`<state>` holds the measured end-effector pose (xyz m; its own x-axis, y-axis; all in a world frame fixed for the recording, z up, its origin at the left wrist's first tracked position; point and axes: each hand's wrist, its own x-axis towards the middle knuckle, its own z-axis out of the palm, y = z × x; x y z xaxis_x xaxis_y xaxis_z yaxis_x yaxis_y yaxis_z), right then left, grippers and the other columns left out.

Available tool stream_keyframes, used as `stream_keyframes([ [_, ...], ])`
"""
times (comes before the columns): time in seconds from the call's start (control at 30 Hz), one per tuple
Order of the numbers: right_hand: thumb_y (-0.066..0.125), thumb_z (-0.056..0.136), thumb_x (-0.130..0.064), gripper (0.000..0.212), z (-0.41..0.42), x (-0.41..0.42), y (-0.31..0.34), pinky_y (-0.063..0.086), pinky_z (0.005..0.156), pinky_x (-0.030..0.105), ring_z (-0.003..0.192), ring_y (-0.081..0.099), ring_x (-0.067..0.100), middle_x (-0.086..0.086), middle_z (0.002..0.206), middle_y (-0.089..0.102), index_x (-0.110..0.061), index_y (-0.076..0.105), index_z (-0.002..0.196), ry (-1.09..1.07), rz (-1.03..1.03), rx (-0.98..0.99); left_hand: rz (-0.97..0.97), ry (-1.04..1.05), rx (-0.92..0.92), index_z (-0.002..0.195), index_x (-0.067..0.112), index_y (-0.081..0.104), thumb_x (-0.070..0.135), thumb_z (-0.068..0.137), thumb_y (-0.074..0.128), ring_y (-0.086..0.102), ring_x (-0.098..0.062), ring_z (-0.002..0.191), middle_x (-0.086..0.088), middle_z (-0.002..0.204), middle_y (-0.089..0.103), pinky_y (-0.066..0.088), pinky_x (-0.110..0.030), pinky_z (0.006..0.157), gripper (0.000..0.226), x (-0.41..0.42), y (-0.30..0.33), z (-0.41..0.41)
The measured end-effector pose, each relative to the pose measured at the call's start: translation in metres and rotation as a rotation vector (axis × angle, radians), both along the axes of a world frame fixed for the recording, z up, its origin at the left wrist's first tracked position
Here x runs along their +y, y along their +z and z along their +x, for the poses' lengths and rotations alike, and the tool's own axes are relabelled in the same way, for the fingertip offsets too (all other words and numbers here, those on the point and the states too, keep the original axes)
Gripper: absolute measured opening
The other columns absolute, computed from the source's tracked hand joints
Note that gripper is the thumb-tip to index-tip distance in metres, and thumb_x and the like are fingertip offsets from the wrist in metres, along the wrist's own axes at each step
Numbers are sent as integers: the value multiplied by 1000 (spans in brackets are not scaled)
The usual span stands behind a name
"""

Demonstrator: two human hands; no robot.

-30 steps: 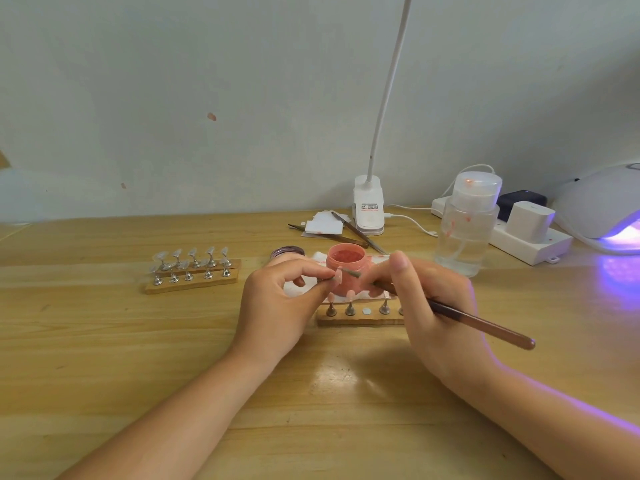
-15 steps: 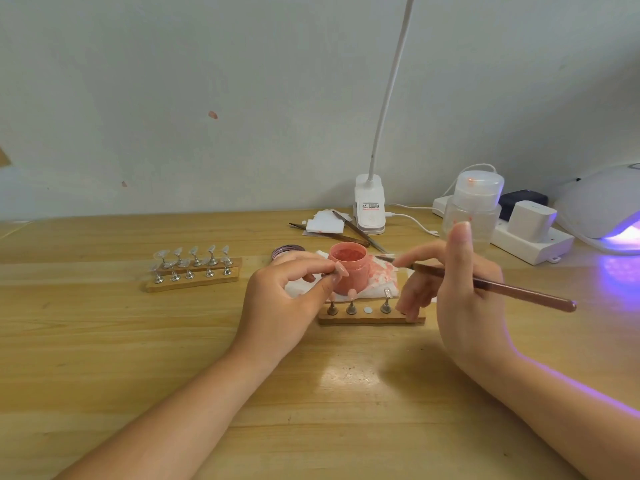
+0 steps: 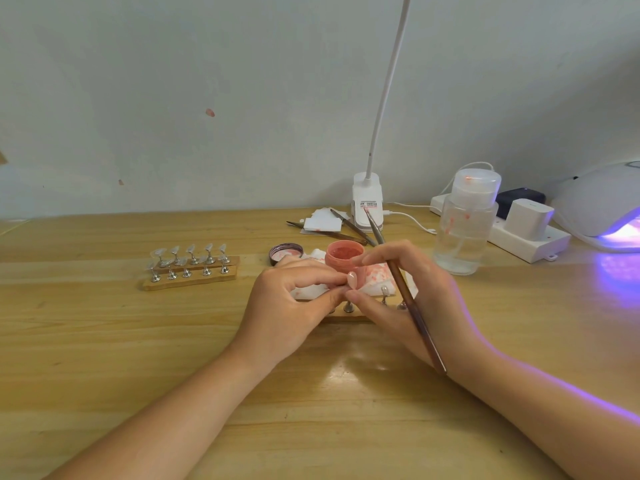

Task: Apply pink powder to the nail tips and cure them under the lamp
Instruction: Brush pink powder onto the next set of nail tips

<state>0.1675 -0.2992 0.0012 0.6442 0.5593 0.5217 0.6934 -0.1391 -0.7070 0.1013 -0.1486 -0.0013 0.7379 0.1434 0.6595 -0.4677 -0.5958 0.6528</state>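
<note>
My left hand (image 3: 294,299) pinches a small pink nail tip (image 3: 352,279) in front of the open pink powder jar (image 3: 344,258). My right hand (image 3: 412,299) holds a brown brush (image 3: 403,287) upright, bristle end pointing away toward the wall, and its fingertips meet the nail tip from the right. Beneath both hands lies a wooden stand (image 3: 346,318) with metal pegs, partly hidden. A second wooden stand (image 3: 188,278) with several clear nail tips sits to the left. The curing lamp (image 3: 602,206) glows purple at the far right.
A clear pump bottle (image 3: 465,223) stands right of the jar. The jar's lid (image 3: 285,253) lies left of it on stained white tissue (image 3: 375,277). A clip desk lamp (image 3: 367,206), tools, paper pads and a white power strip (image 3: 526,237) line the wall.
My right hand came back from the right to the nail tip and swung the brush from pointing at the jar to standing upright. My left hand kept its pinch.
</note>
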Motion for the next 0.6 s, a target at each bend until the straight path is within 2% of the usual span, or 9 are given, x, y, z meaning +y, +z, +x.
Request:
stream_keyframes([
  [0.07, 65, 84, -8, 19, 1, 0, 0, 44, 88, 25, 97, 55, 12, 0, 101, 60, -10, 65, 104, 7, 19, 18, 4, -11, 2, 81, 26, 69, 24, 67, 69, 61, 5, 81, 20, 77, 66, 38, -4, 79, 13, 0, 1, 0],
  [0.23, 67, 82, -4, 17, -3, 0, 0, 46, 86, 32, 93, 58, 12, -1, 96, 61, -14, 65, 96, 34, 63, 11, 18, -17, 22, 79, 27, 70, 28, 67, 69, 60, 1, 80, 17, 75, 67, 39, -6, 78, 12, 0, 0, 0],
  [0.33, 78, 72, -11, 35, -8, 1, 1, 49, 82, 30, 91, 63, 12, -4, 93, 67, -31, 54, 88, -23, 99, -183, 25, -20, 44, 78, 31, 69, 30, 68, 68, 59, 0, 81, 17, 74, 68, 38, -7, 79, 10, 0, 1, 0],
  [0.4, 80, 70, -12, 39, -9, 2, 2, 49, 82, 28, 91, 63, 9, -8, 92, 67, -34, 51, 86, -39, 113, -210, 23, -26, 57, 77, 37, 67, 33, 67, 68, 59, 3, 84, 21, 75, 68, 39, -9, 80, 11, 0, 1, 0],
  [0.53, 77, 72, -7, 37, -1, -2, 2, 45, 81, 16, 85, 60, -2, -20, 79, 64, -31, 51, 82, -83, 147, -164, -3, 4, 151, 87, 34, 67, 36, 61, 73, 54, 7, 89, 15, 87, 67, 39, -8, 80, 27, 1, 0, 1],
  [0.6, 76, 72, -6, 29, 4, -7, 2, 45, 79, 17, 83, 59, -3, -19, 78, 64, -23, 55, 82, -74, 111, -148, 4, 31, 209, 91, 33, 65, 34, 60, 79, 53, 8, 88, 18, 89, 64, 36, -4, 77, 34, 2, -2, 1],
])
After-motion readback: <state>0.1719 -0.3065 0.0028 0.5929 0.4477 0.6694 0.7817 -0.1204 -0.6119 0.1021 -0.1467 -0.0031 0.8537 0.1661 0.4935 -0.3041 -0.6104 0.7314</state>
